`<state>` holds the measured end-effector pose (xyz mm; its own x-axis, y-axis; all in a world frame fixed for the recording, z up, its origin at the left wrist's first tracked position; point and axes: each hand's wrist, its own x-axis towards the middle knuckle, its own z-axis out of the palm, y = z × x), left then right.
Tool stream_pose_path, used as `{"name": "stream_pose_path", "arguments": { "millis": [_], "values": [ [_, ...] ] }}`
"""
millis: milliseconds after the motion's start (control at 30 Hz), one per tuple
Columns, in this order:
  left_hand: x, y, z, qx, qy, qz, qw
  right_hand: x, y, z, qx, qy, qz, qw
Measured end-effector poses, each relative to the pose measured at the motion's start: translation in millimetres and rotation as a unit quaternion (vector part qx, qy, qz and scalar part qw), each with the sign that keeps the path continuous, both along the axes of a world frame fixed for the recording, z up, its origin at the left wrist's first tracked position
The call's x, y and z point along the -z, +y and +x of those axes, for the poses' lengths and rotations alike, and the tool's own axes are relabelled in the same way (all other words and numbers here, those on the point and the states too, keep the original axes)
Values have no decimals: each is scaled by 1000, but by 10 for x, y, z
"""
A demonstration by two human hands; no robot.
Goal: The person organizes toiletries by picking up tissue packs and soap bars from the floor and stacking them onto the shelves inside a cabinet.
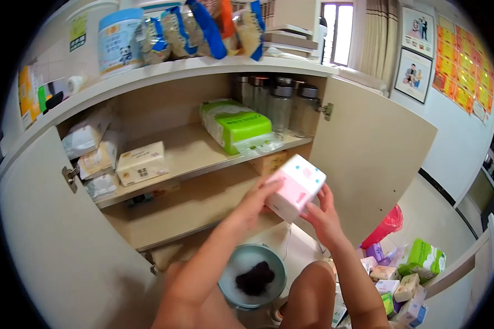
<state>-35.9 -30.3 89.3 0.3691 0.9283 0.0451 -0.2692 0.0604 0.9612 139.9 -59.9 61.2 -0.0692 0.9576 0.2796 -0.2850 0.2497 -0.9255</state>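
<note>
Both hands hold a pink-and-white boxy pack (296, 189), tilted in front of the open cabinet. My left hand (252, 200) grips its left side, the thumb lying over the near edge. On the right lower side, my right hand (325, 214) presses with thumb and fingers. Behind the pack, the cabinet's upper shelf (186, 148) carries a green-and-white tissue pack (239, 123), a cream tissue pack (142, 163) and several stacked soft packs (97, 156) at the left. Glass bottles with dark lids (282, 104) stand in its right back corner.
Between my knees stands a teal bucket (280, 285) with a dark wet-looking cloth (256, 278) in sudsy water. Cabinet doors (368, 153) swing out on both sides. Several packs (406, 288) lie piled at lower right beside a pink bin bag (387, 223). Snack bags (203, 33) line the countertop.
</note>
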Motion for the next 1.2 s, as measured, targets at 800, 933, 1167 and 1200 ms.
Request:
{"name": "stream_pose_path", "arguments": {
  "millis": [800, 933, 1167, 1200],
  "values": [
    [-11, 326, -1165, -540, 185, 217, 792, -212, 1083, -1797, 105, -159, 206, 960],
    [-5, 303, -1150, -541, 164, 213, 797, -210, 919, -1835, 199, -166, 177, 950],
    [113, 522, -1256, -545, 152, 280, 776, -135, 987, -1873, 135, -183, 290, 929],
    [100, 532, -1256, -550, 168, 295, 763, -136, 1007, -1881, 136, -183, 290, 930]
  ]
}}
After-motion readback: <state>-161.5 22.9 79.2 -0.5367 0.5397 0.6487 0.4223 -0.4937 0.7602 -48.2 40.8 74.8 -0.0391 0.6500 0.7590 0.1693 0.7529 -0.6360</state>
